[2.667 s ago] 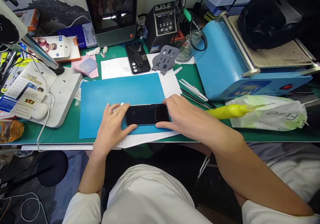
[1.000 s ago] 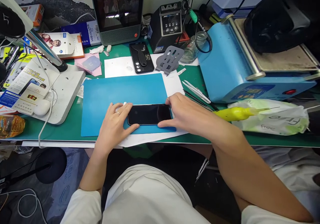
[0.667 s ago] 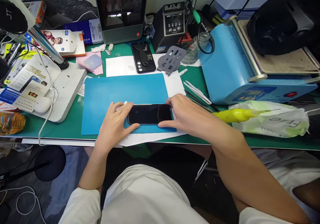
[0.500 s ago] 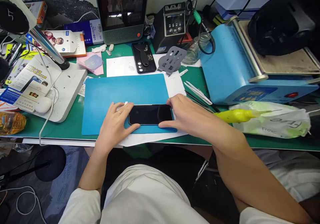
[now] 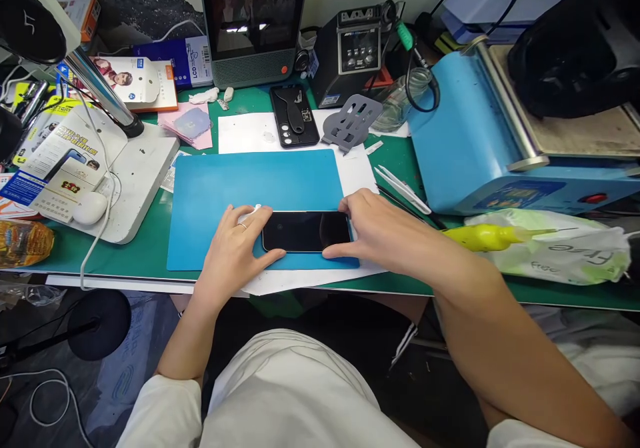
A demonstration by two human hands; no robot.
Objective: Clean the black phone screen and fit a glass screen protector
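A black-screened phone (image 5: 306, 231) lies lengthwise on the blue mat (image 5: 200, 188), near its front edge. At the phone's left end, my left hand (image 5: 240, 241) grips it between the thumb and the fingers; a small white item (image 5: 257, 207) shows by the fingertips. The phone's right end is between the thumb and bent fingers of my right hand (image 5: 367, 227). Behind the mat, a black phone case or phone (image 5: 295, 116) rests on white paper (image 5: 240, 133), beside a grey slotted holder (image 5: 353, 121).
White tweezers (image 5: 405, 189) and a yellow bottle with a needle tip (image 5: 485, 237) lie right of the mat. Beyond stands a blue machine (image 5: 460, 135). A lamp base (image 5: 145, 178) is at left; a screen (image 5: 254, 8) and a black soldering station (image 5: 345, 55) stand behind.
The whole view has shifted slightly, so the bench things appear a little further right. Both hands keep their hold on the phone, which lies in the same place on the mat.
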